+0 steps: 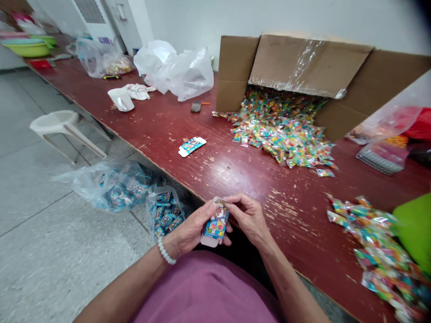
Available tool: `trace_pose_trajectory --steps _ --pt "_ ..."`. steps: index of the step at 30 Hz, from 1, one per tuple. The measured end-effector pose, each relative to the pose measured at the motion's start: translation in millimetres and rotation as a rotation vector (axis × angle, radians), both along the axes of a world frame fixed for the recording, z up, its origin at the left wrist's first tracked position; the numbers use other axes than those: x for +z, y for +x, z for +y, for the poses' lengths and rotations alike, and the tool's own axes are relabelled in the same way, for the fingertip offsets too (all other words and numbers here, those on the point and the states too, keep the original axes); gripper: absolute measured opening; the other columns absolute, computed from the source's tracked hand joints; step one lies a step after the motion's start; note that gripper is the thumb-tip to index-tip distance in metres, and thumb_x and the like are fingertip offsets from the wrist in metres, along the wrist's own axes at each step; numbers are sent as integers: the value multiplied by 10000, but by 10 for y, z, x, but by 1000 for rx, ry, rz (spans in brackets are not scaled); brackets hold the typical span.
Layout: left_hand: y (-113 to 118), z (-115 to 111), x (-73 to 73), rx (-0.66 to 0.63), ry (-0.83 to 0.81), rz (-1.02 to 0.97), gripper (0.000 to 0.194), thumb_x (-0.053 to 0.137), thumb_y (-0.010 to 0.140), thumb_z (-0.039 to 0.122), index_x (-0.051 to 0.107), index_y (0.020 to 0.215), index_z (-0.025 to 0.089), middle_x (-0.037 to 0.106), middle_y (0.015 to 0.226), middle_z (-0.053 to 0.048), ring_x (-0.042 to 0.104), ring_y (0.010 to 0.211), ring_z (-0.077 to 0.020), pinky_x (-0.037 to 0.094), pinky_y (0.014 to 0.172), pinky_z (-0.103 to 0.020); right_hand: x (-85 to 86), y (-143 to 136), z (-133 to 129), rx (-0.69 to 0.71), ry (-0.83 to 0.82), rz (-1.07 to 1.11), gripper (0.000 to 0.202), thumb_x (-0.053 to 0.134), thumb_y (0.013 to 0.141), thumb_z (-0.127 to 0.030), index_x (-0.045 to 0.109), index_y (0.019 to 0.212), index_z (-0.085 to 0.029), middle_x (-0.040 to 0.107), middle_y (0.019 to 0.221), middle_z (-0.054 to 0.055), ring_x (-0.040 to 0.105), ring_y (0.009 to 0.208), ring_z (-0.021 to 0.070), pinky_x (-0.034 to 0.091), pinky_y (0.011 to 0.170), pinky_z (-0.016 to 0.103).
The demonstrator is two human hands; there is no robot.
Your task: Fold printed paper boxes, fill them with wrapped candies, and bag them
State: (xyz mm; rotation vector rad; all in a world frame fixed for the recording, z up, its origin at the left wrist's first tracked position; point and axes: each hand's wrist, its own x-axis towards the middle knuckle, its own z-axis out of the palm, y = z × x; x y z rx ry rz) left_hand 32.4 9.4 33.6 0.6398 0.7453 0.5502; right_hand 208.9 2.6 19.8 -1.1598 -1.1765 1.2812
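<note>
Held close to my body is a small blue printed candy box (216, 224), its pale end flap sticking out toward me. My left hand (194, 224) is closed round the box from the left, with fingers behind it. At the far end of the box, the thumb and fingers of my right hand (248, 215) pinch the upper flap. Farther off on the red table (229, 168) lies a second flattened candy box (192, 146). Whether the held box has anything inside is hidden.
A cardboard carton (310, 63) on its side spills wrapped candies (289, 139). More candy packets (377, 237) lie at right near a green container (415, 229). Bags of blue boxes (166, 213) stand at left below the table edge, near a white stool (63, 121). A white mug (121, 99) lies behind.
</note>
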Motion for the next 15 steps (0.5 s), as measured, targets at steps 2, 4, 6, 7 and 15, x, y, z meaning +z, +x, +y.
trace_pose_trajectory --steps 2,4,6,7,15 --pt "23 -7 -34 16 -77 21 587 556 854 703 543 1120 180 692 782 -67 666 530 -184 526 500 -276 24 6 -2 26 69 -150 243 665 898 -445 727 876 -211 714 853 42 639 745 158 512 678 278" --pt "52 -8 -58 61 -93 73 561 503 887 698 583 1033 162 670 729 -55 621 470 -148 492 451 -241 60 6 5 42 95 -236 301 613 929 -459 704 808 -199 716 853 52 646 758 163 516 701 283" --pt "81 -2 -61 82 -57 113 568 476 899 699 606 1000 156 659 713 -49 608 461 -138 476 436 -227 104 1 20 54 72 -242 295 624 918 -461 676 801 -195 732 864 53 653 705 156 520 662 278" --pt "93 3 -56 92 -34 128 575 472 898 703 615 996 155 657 711 -47 607 464 -136 474 436 -224 126 -1 31 68 66 -245 263 643 906 -449 680 843 -196 743 884 53 660 693 154 523 646 273" --pt "131 42 17 54 125 220 739 391 857 803 663 928 119 654 662 -57 583 426 -127 439 412 -214 165 14 134 130 -86 -132 284 666 881 -464 699 905 -182 711 691 18 629 514 139 500 517 262"
